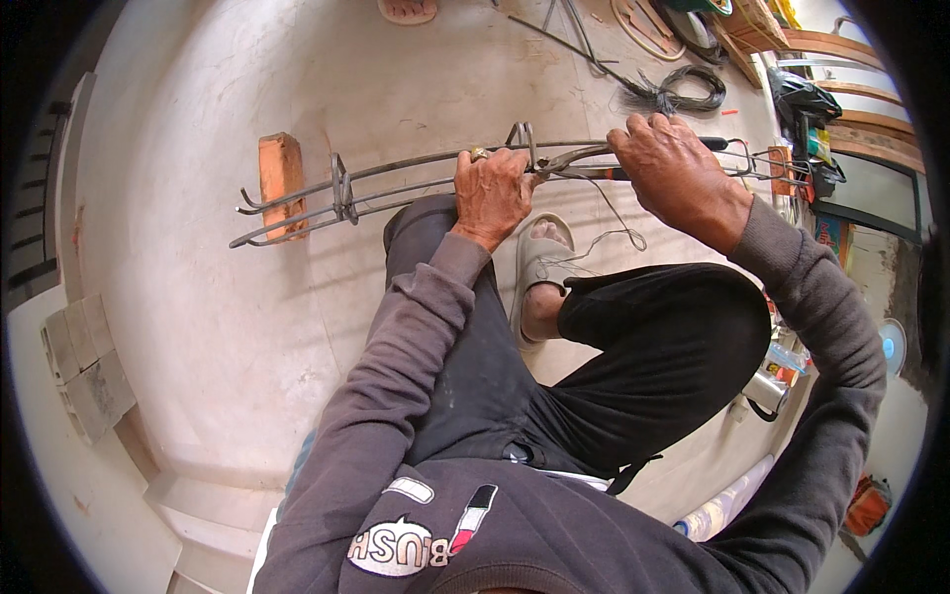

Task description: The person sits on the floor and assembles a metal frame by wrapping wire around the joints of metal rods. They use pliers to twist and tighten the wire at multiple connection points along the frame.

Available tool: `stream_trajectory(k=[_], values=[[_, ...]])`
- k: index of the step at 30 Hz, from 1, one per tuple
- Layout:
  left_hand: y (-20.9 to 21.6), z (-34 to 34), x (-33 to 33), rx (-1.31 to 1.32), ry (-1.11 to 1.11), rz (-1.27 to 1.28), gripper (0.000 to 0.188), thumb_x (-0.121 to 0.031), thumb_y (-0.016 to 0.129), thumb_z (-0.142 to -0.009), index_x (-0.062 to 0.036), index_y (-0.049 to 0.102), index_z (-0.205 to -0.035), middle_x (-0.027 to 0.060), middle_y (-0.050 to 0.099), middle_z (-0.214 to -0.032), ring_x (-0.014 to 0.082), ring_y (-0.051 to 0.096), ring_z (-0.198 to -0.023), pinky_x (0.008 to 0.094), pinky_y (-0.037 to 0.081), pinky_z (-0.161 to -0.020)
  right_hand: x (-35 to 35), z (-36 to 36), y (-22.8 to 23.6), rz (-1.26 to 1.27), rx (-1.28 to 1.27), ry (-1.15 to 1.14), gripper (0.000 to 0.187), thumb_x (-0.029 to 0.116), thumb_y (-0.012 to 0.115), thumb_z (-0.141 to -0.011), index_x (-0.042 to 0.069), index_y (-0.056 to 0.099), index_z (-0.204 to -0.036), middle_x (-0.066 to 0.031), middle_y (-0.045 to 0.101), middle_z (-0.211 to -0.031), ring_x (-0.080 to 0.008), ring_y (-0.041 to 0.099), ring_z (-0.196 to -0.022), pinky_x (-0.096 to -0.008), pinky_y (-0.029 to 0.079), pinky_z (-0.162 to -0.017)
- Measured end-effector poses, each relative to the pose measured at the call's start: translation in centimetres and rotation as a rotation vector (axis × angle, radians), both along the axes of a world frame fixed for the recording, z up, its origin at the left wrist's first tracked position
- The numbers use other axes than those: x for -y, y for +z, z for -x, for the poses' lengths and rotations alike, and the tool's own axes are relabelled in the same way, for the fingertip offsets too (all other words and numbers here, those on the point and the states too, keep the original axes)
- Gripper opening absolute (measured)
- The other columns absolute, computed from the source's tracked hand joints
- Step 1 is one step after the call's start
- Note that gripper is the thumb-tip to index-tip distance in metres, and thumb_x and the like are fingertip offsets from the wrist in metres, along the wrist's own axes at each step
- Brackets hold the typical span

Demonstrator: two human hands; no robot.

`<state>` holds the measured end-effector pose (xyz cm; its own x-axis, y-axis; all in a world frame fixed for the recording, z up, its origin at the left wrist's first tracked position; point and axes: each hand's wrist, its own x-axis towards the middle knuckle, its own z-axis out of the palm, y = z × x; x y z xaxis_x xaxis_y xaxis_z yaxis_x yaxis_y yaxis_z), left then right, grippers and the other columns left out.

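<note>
A long, narrow rebar cage [396,160] of thin steel rods lies crosswise before my knees, with bent stirrups [342,188] around the rods. My left hand [492,196], a ring on one finger, is closed over the rods beside the middle stirrup. My right hand [681,180] grips the handles of metal pincers [577,156]. Their jaws sit at the same stirrup, just right of my left fingers. From there a thin loose tie wire [621,213] loops down toward my sandalled foot [546,247]. What the jaws bite on is too small to tell.
An orange brick [280,163] stands under the cage's left end and another brick [782,170] is at its right end. A coil of black wire [698,91] and loose rods [569,42] lie beyond my right hand. Tiles [87,361] are stacked at far left.
</note>
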<state>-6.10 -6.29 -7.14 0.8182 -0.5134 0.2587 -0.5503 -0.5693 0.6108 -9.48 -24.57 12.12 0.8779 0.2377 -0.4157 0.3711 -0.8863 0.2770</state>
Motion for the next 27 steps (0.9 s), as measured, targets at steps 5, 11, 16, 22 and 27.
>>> stream_trajectory(k=[5,11,16,22,27], values=[[-0.5,0.0,0.1,0.017,0.009,0.013,0.021,-0.030,0.078,-0.082,-0.0131,0.073,-0.094,0.0048,0.067,-0.080,0.0266,0.061,-0.073,0.0409,0.037,-0.073,0.5,-0.1,0.0,-0.131,-0.002,-0.057,0.016,0.010,0.065,-0.089,-0.003,0.069,-0.098,-0.0231,0.069,-0.086,-0.0367,0.072,-0.086,-0.0471,0.056,-0.081],[-0.3,0.0,0.0,0.013,0.002,0.009,0.021,-0.030,0.078,-0.083,-0.0130,0.072,-0.094,0.0047,0.066,-0.079,0.0265,0.060,-0.072,0.0407,0.038,-0.074,2.9,-1.4,-1.7,-0.141,-0.298,-0.213,0.016,0.003,0.059,-0.082,-0.004,0.064,-0.095,-0.0225,0.067,-0.082,-0.0400,0.068,-0.082,-0.0509,0.053,-0.078],[-0.2,-0.1,0.0,-0.021,0.000,-0.005,0.021,-0.030,0.078,-0.083,-0.0127,0.071,-0.093,0.0054,0.068,-0.080,0.0269,0.063,-0.075,0.0412,0.040,-0.076,1.9,-2.1,0.0,-0.278,-0.647,-0.701,0.021,0.009,0.061,-0.081,-0.005,0.063,-0.097,-0.0143,0.063,-0.072,-0.0242,0.066,-0.060,-0.0382,0.055,-0.055],[-0.4,-0.2,-0.1,-0.026,0.009,-0.001,0.021,-0.029,0.079,-0.082,-0.0124,0.070,-0.092,0.0065,0.070,-0.085,0.0283,0.065,-0.079,0.0413,0.042,-0.079,2.7,-0.4,-0.5,-0.707,-0.813,-1.057,0.026,0.010,0.060,-0.081,-0.004,0.060,-0.102,-0.0093,0.062,-0.076,-0.0189,0.064,-0.057,-0.0328,0.056,-0.051],[-0.5,-0.2,-0.2,-0.037,0.004,0.002,0.021,-0.027,0.079,-0.080,-0.0119,0.070,-0.092,0.0072,0.069,-0.086,0.0296,0.065,-0.080,0.0417,0.043,-0.081,3.5,1.2,-1.7,-0.899,-0.846,-1.204,0.030,0.008,0.058,-0.082,-0.004,0.058,-0.109,-0.0110,0.063,-0.080,-0.0209,0.067,-0.062,-0.0345,0.058,-0.054]])
